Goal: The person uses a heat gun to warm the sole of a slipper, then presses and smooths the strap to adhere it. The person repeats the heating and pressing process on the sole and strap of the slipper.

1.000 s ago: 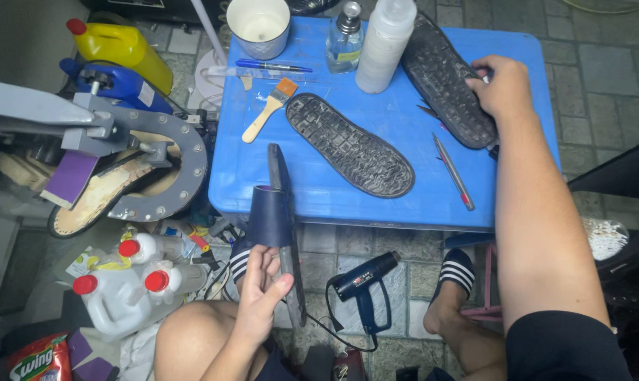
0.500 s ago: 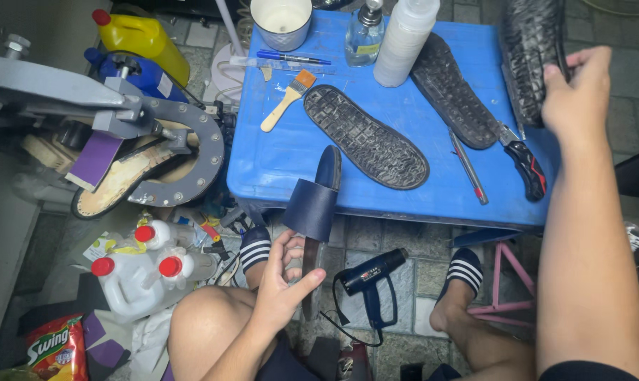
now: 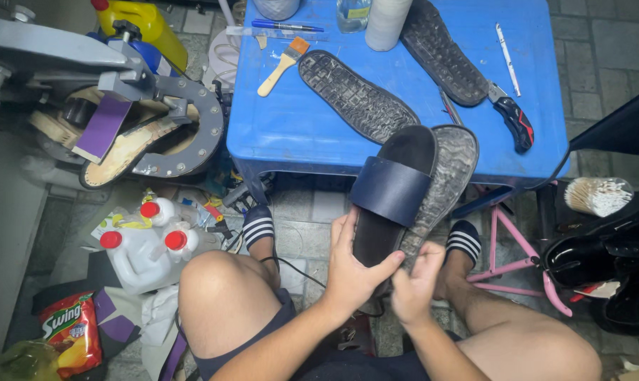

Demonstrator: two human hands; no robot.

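A: Where's the navy slide sandal (image 3: 390,197) now?
B: Over the knees, off the blue table (image 3: 291,127). Left hand (image 3: 351,271) clamps its heel; right hand (image 3: 415,282) pinches the grey outsole (image 3: 446,176) beside it.
A: Joined?
B: Not yet, I'd say; two more soles (image 3: 355,95) lie untouched on the table

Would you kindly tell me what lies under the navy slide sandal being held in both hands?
A grey rubber outsole lies against the underside of the navy slide sandal, jutting out along its right edge. The left hand and right hand cover the heel ends, so the fit there is hidden.
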